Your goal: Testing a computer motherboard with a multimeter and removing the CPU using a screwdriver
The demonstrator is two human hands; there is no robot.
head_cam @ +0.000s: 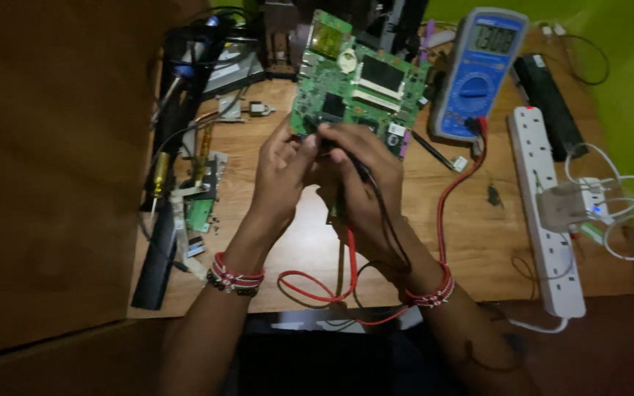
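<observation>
Both hands are meeting at the lower edge of a green circuit board (357, 84), which is tilting up off the wooden desk (478, 235) just beyond the fingers. The left hand (280, 172) is pinching the board's near edge, fingers curled against it. The right hand (357, 183) is closing around a dark probe (357, 165) and pressing its tip toward the board; the exact contact spot is sitting behind the knuckles and is too dim to make out. A black lead (387, 220) and a red lead (317, 286) are trailing back over the right wrist, looping near the desk's front edge. Beaded bracelets are circling both wrists.

Beyond and to the right of the right hand, a blue-and-grey multimeter (478, 73) is lying face up with its display lit, the red lead running up to its lower end. Farther right, a white power strip (544, 213) is stretching along the desk with a white adapter (563, 205) and coiled white cable (625, 213) plugged in. A black slab-like object (548, 103) is lying beyond it, partly in shadow.

Left of the left hand, a yellow-handled screwdriver (159, 176), a small green board (199, 213), loose metal parts and a long black bar (155, 257) are crowding the desk edge. The far left corner is dark and its tangled cables and tools are hard to separate.
</observation>
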